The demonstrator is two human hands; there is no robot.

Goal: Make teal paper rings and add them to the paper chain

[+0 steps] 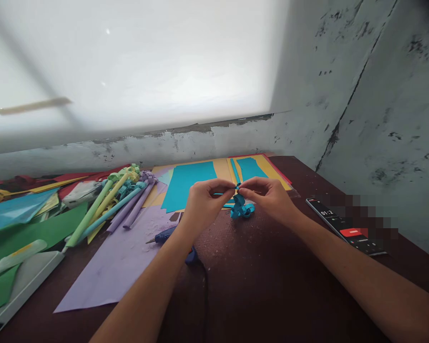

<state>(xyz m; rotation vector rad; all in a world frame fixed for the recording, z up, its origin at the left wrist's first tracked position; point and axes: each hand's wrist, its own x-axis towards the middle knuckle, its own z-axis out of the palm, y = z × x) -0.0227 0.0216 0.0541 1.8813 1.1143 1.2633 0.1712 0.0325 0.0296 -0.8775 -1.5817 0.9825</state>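
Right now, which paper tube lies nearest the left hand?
The rightmost purple tube; the other purple tube, blue tube, yellow tube and green tube lie farther left, away from the left hand.

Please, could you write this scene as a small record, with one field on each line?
Left hand: pinching the blue curled paper
Right hand: pinching the same piece
Beyond the hands: blue sheets
To the left: rolled paper sticks; glue gun, partly hidden by the left forearm
To the right: lit phone
Surface: dark red table
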